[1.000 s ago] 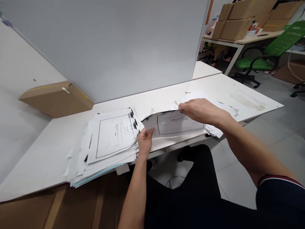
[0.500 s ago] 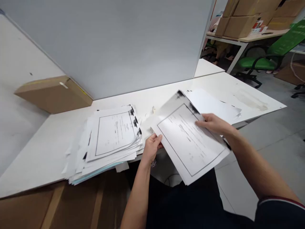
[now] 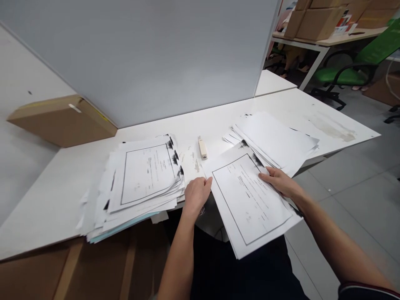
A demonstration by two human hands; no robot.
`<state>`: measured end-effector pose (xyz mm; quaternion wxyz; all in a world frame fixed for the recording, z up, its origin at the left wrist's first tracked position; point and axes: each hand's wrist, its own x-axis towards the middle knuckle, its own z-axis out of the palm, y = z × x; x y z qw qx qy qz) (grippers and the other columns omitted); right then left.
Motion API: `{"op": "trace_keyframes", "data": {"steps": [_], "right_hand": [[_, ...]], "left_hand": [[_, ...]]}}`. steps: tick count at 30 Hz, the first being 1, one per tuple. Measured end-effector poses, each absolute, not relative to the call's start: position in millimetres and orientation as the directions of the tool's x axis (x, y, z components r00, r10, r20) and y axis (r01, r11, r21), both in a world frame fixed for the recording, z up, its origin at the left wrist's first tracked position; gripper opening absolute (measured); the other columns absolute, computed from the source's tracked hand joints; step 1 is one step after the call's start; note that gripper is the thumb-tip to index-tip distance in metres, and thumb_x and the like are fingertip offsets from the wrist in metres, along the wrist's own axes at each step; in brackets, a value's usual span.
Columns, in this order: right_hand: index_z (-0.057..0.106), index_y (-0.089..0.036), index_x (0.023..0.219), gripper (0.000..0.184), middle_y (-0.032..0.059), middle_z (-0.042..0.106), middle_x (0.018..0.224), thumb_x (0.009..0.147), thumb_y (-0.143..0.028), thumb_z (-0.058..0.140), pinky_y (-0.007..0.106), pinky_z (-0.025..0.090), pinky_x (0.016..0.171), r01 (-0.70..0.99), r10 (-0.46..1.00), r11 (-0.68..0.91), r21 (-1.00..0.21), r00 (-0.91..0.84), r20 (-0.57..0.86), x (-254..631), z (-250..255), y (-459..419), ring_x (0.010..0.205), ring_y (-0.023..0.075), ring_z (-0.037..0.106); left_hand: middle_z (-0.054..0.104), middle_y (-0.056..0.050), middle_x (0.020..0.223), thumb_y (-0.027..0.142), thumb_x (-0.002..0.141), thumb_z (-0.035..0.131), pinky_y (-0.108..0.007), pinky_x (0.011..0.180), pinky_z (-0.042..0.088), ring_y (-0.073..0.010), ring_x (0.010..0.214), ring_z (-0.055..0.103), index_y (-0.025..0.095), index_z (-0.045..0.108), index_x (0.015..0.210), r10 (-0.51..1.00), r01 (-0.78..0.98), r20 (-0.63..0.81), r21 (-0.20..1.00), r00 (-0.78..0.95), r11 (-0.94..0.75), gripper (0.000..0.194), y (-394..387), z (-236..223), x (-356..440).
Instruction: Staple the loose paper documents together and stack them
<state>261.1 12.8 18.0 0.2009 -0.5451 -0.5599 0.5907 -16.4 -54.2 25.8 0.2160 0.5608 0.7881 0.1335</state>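
Note:
My right hand (image 3: 281,182) grips a few printed sheets of paper (image 3: 250,200) by their right edge, thumb on top. The top sheet has a black frame, small text and dark smudges along its right side. My left hand (image 3: 197,195) is closed at the left edge of these sheets, its thumb against the paper; its fingertips are hidden. The sheets are tilted over my lap and the table edge. A cream stapler (image 3: 203,148) lies on the table just beyond my left hand.
To the left, a thick uneven stack of printed sheets (image 3: 145,175) lies on the white table (image 3: 40,204). A pile of blank-side-up sheets (image 3: 275,137) is at the right. A cardboard box (image 3: 62,121) leans by the grey partition (image 3: 162,58). A green chair (image 3: 343,75) stands beyond.
The held sheets have come down and lie flatter, both hands still at their edges. The stapler and the pile at the right now show more fully. The view has shifted slightly.

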Motion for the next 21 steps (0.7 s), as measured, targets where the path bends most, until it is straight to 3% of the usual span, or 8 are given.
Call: {"op": "trace_keyframes", "data": {"steps": [5, 13, 16, 21], "right_hand": [[0.047, -0.020, 0.069, 0.032, -0.0040, 0.054, 0.057, 0.073, -0.049, 0.062, 0.022, 0.036, 0.043, 0.330, 0.855, -0.291, -0.898, -0.330, -0.399, 251, 25, 14, 0.047, 0.0104, 0.048], [0.044, -0.021, 0.070, 0.035, -0.0048, 0.049, 0.054, 0.073, -0.050, 0.063, 0.021, 0.029, 0.038, 0.315, 0.845, -0.353, -0.881, -0.296, -0.444, 248, 29, 12, 0.042, 0.0079, 0.040], [0.042, -0.021, 0.067, 0.037, -0.0071, 0.042, 0.050, 0.073, -0.050, 0.063, 0.020, 0.024, 0.036, 0.331, 0.850, -0.340, -0.880, -0.291, -0.438, 251, 24, 15, 0.039, 0.0060, 0.033], [0.046, -0.020, 0.071, 0.035, -0.0063, 0.046, 0.052, 0.074, -0.051, 0.062, 0.020, 0.026, 0.036, 0.328, 0.849, -0.350, -0.877, -0.285, -0.445, 253, 19, 17, 0.039, 0.0063, 0.036]], "left_hand": [[0.061, -0.004, 0.065, 0.048, 0.086, 0.036, -0.027, 0.053, 0.028, -0.0192, 0.063, 0.055, 0.021, 0.053, 0.065, 0.930, 0.860, -0.104, 0.356, -0.351, 0.365, 0.038, -44, 21, -21], [0.064, -0.001, 0.069, 0.042, 0.086, 0.044, -0.027, 0.060, 0.033, -0.0192, 0.071, 0.060, 0.022, 0.057, 0.078, 0.893, 0.840, 0.089, 0.391, -0.441, 0.376, 0.025, -27, 3, -22], [0.064, 0.000, 0.071, 0.037, 0.086, 0.046, -0.027, 0.061, 0.036, -0.0184, 0.072, 0.061, 0.022, 0.057, 0.098, 0.885, 0.819, 0.113, 0.446, -0.452, 0.361, 0.021, -23, 2, -22], [0.062, -0.004, 0.095, 0.025, 0.090, 0.036, -0.026, 0.058, 0.037, -0.0169, 0.075, 0.059, 0.028, 0.037, 0.135, 0.891, 0.839, 0.176, 0.452, -0.417, 0.303, 0.045, -17, 6, -23]]}}
